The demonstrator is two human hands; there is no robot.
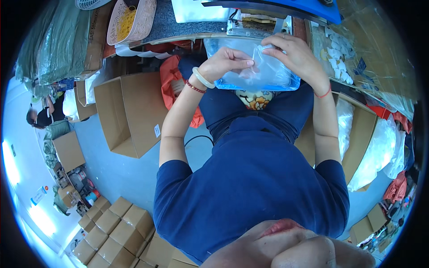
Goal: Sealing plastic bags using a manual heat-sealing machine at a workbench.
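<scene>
Both of my hands hold a clear plastic bag (272, 73) with a blue bottom edge, in front of my lap near the table edge. My left hand (225, 62), with a pale bangle and a red cord at the wrist, pinches the bag's middle. My right hand (297, 56), a red cord at its wrist, grips the bag's upper right part. The bag's contents look pale and cannot be made out.
An open cardboard box (129, 114) stands at my left, another (357, 138) with white plastic at my right. A perforated basket (132, 20) of yellow bands lies on the table (178, 27). Small white pieces (337, 53) lie at the right. Stacked cartons (116, 232) and a person (44, 116) are at far left.
</scene>
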